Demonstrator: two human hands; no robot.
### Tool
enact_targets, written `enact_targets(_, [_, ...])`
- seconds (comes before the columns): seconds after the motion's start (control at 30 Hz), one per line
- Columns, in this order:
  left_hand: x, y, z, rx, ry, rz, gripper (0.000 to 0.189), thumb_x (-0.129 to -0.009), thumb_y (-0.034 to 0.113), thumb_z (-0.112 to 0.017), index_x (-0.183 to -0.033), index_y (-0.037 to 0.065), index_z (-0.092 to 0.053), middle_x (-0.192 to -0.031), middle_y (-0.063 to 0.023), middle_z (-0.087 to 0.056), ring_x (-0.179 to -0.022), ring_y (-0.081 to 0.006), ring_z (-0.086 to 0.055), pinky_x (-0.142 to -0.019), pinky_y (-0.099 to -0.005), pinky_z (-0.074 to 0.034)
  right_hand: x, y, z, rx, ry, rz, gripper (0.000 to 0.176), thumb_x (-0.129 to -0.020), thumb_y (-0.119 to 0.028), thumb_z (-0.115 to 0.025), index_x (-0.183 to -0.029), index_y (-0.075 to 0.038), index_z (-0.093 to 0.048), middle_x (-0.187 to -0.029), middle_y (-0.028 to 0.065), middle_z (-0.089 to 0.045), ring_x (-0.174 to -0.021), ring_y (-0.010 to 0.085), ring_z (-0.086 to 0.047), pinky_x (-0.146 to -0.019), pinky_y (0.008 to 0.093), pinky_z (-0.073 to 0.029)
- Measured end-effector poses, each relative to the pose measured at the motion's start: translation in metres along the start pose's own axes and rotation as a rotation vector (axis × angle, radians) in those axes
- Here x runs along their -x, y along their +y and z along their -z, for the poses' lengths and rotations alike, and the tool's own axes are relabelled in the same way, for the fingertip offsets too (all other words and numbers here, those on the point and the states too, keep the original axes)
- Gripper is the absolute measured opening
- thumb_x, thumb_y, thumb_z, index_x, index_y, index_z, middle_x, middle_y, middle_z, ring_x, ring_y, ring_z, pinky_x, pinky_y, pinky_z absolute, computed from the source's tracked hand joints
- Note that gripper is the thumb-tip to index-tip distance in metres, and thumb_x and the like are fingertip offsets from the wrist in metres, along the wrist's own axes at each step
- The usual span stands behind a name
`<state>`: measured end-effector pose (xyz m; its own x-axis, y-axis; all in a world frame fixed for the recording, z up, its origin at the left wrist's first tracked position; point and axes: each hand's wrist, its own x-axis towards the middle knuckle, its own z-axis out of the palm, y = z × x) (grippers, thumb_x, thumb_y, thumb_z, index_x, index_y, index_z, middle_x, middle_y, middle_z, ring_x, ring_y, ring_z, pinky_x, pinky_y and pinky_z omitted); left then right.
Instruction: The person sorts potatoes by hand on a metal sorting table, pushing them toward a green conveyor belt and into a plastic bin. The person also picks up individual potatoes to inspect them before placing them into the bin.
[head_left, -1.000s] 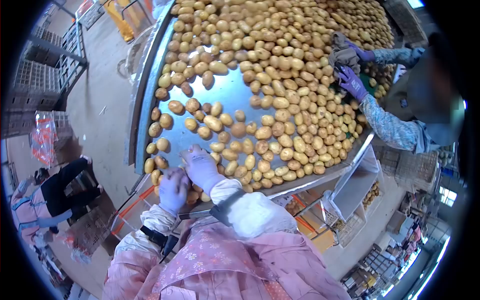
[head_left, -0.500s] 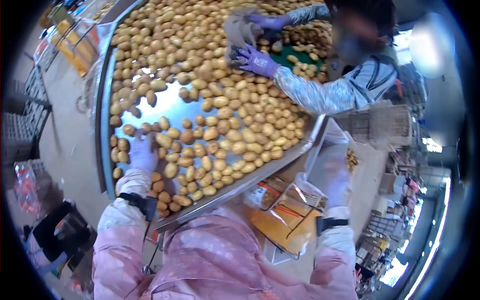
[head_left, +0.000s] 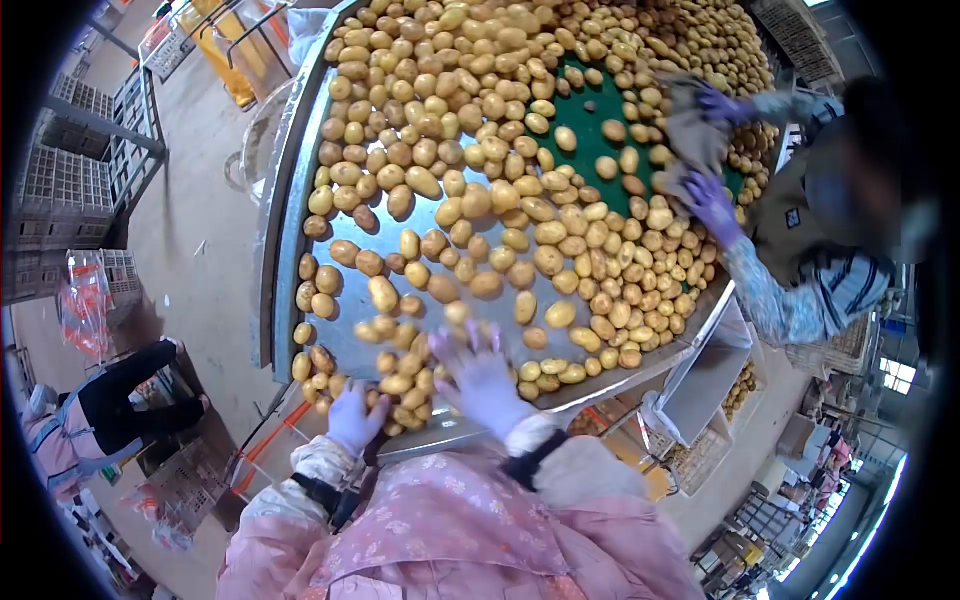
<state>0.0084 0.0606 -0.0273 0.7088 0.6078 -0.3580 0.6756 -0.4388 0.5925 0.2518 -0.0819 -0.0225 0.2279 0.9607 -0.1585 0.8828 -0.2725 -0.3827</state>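
Many small potatoes (head_left: 476,201) lie across a metal sorting table (head_left: 350,290) with a green patch (head_left: 590,140). My left hand (head_left: 355,418), in a pale purple glove, is at the table's near left corner beside a cluster of potatoes, its fingers apart. To its right, my right hand (head_left: 482,385), gloved alike, is spread palm down over the near edge, against potatoes at its fingertips. Across the table at the right, a co-worker's two purple-gloved hands hold a grey cloth (head_left: 697,130) among the potatoes.
The co-worker (head_left: 850,200) leans in at the right side. A white chute (head_left: 705,385) hangs below the table's right edge. Stacked crates (head_left: 75,175) stand at the far left, and another person (head_left: 110,410) is at the lower left.
My right hand has come from beside the chute onto the table near my left hand. The view has turned, showing more of the green patch. The co-worker's hands and cloth appear farther right.
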Motion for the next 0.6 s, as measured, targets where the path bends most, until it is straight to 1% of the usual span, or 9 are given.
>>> enact_targets(0.03, [0.002,-0.017,0.004,0.034,0.065,0.037,0.020,-0.096,0.022,-0.066,-0.107,0.005,-0.066,-0.099,-0.0200,-0.067,-0.091,-0.0434,-0.068,-0.077,-0.0518,-0.054,0.002,0.016,0.021,-0.023,-0.118,0.170,0.062,-0.093,-0.044,-0.064,-0.149,-0.018,-0.055,-0.160,0.0071,-0.047,-0.151,0.0359,-0.038,-0.120,0.0704,-0.022])
enact_targets(0.1, [0.002,-0.051,0.018,0.145,0.146,0.075,0.017,-0.099,0.021,-0.062,-0.102,0.004,-0.065,-0.086,-0.0194,-0.068,-0.083,-0.0459,-0.067,-0.072,-0.0506,-0.053,0.017,0.070,0.020,-0.173,-0.034,0.138,0.057,-0.088,-0.041,-0.070,-0.140,-0.017,-0.064,-0.154,0.0056,-0.054,-0.148,0.0313,-0.042,-0.119,0.0640,-0.028])
enact_targets(0.13, [-0.004,-0.058,0.027,0.221,0.177,0.127,0.017,-0.101,0.019,-0.058,-0.098,0.002,-0.063,-0.078,-0.0155,-0.068,-0.073,-0.0391,-0.067,-0.067,-0.0467,-0.053,0.015,0.095,0.027,-0.202,-0.017,-0.002,0.051,-0.088,-0.036,-0.070,-0.135,-0.016,-0.068,-0.151,0.0067,-0.055,-0.142,0.0323,-0.047,-0.117,0.0600,-0.033])
enact_targets(0.17, [-0.013,-0.055,0.042,0.402,0.219,0.103,0.019,-0.104,0.015,-0.053,-0.099,0.000,-0.064,-0.082,-0.0145,-0.070,-0.072,-0.0295,-0.066,-0.067,-0.0412,-0.052,-0.005,0.101,0.035,-0.207,0.041,-0.038,0.046,-0.088,-0.032,-0.070,-0.131,-0.016,-0.070,-0.149,0.0074,-0.056,-0.137,0.0326,-0.052,-0.114,0.0566,-0.037])
enact_targets(0.27, [-0.068,-0.026,0.061,0.658,0.307,0.280,0.023,-0.105,0.009,-0.051,-0.115,-0.001,-0.068,-0.094,-0.0151,-0.072,-0.083,-0.0228,-0.067,-0.076,-0.0350,-0.054,-0.107,0.080,0.075,-0.160,0.333,0.069,0.030,-0.090,-0.022,-0.068,-0.117,-0.014,-0.075,-0.143,0.0090,-0.059,-0.122,0.0324,-0.063,-0.106,0.0476,-0.048])
enact_targets(0.3, [-0.084,-0.015,0.061,0.745,0.296,0.264,0.025,-0.105,0.009,-0.052,-0.120,-0.001,-0.069,-0.101,-0.0171,-0.073,-0.088,-0.0239,-0.069,-0.080,-0.0351,-0.055,-0.126,0.064,0.056,-0.145,0.169,0.080,0.026,-0.090,-0.018,-0.066,-0.114,-0.013,-0.074,-0.136,0.0093,-0.063,-0.116,0.0320,-0.065,-0.099,0.0456,-0.052])
enact_targets(0.33, [-0.103,-0.004,0.059,0.592,0.320,0.170,0.026,-0.105,0.010,-0.053,-0.124,0.002,-0.069,-0.104,-0.0176,-0.073,-0.093,-0.0260,-0.070,-0.083,-0.0362,-0.055,-0.142,0.046,0.029,-0.131,0.005,0.093,0.023,-0.090,-0.014,-0.065,-0.111,-0.012,-0.073,-0.130,0.0097,-0.066,-0.111,0.0315,-0.067,-0.092,0.0436,-0.056])
enact_targets(0.5, [-0.172,0.065,0.052,-0.048,0.271,-0.198,0.043,-0.094,0.007,-0.060,-0.133,0.022,-0.069,-0.123,-0.0126,-0.066,-0.100,-0.0348,-0.070,-0.087,-0.0424,-0.057,-0.108,-0.003,-0.022,0.042,-0.067,0.035,0.031,-0.091,-0.016,-0.067,-0.122,-0.011,-0.066,-0.112,0.0128,-0.071,-0.100,0.0307,-0.070,-0.078,0.0412,-0.059])
enact_targets(0.6, [-0.192,0.068,0.027,-0.276,0.128,-0.158,0.040,-0.089,0.014,-0.068,-0.127,0.025,-0.070,-0.128,-0.0113,-0.063,-0.099,-0.0353,-0.070,-0.083,-0.0463,-0.059,-0.050,0.006,-0.020,-0.504,0.248,-0.121,0.030,-0.099,-0.020,-0.065,-0.128,-0.011,-0.063,-0.115,0.0115,-0.069,-0.096,0.0261,-0.071,-0.078,0.0387,-0.058])
